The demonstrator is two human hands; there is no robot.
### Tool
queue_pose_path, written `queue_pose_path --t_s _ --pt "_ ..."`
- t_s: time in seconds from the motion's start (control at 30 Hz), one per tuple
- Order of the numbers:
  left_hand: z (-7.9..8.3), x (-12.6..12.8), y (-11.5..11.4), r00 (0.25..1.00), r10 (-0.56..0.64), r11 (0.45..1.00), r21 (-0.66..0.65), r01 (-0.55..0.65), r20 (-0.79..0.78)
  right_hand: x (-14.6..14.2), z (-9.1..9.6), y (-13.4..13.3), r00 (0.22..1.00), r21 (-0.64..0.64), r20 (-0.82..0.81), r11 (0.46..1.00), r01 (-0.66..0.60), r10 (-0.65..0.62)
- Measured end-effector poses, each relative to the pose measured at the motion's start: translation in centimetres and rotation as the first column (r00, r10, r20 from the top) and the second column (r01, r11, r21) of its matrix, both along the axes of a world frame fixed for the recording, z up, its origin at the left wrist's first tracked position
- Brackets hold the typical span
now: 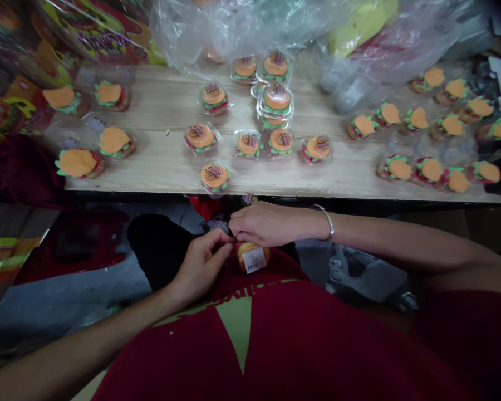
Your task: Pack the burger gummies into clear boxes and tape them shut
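Observation:
In my lap, against the dark red shirt, I hold a packaged toy burger with its underside and a white barcode sticker facing me. My left hand pinches at the left edge of the pack, thumb and forefinger nearly together. Curled over its far side is my right hand, with a silver bangle on the wrist; its fingertips are partly hidden. Just beyond the right knuckles shows a small printed burger label. The hands cover much of the pack, so I cannot tell how its lid sits.
Several closed burger packs stand mid-table. Open packs with burgers are at left, more at right. Clear plastic bags lie along the back. A red stool stands below, left.

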State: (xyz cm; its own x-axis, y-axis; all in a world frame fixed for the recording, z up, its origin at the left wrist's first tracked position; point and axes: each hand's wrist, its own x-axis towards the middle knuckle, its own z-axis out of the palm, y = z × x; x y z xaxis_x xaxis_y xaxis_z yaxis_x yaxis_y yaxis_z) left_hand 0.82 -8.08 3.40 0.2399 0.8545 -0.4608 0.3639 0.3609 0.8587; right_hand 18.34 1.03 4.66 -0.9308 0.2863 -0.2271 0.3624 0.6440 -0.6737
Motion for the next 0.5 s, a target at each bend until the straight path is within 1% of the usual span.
queue_pose_path --t_s 0.07,0.13,0.2,0.3,0.33,0.4,0.5 --pt "-0.1 0.1 0.0 0.999 -0.003 0.998 0.067 0.005 -0.037 -0.1 0.1 -0.4 1.000 0.070 0.016 0.997 0.023 -0.024" --pt "-0.1 0.3 0.0 0.997 -0.011 0.993 0.117 0.020 -0.071 0.0 -0.1 -0.7 0.998 0.105 0.005 0.993 0.060 -0.061" --pt "-0.1 0.3 0.0 0.995 -0.035 0.988 0.149 0.049 -0.098 0.6 -0.3 -0.7 0.993 0.057 -0.029 0.992 0.112 -0.110" --pt "-0.1 0.3 0.2 0.991 -0.049 0.986 0.151 0.068 -0.127 1.9 -0.7 -0.4 0.982 -0.121 -0.101 0.982 0.146 -0.159" --pt "-0.2 0.2 0.4 0.990 -0.050 0.988 0.139 0.068 -0.130 2.3 -0.9 -0.3 0.979 -0.160 -0.116 0.976 0.150 -0.170" --pt "-0.2 0.1 1.0 0.989 -0.078 0.990 0.110 0.092 -0.125 3.0 -1.0 -0.3 0.975 -0.169 -0.117 0.971 0.169 -0.190" --pt "-0.3 0.0 2.6 0.971 -0.218 0.970 0.084 0.226 -0.093 3.3 -0.9 -0.4 0.973 -0.096 -0.100 0.976 0.197 -0.207"
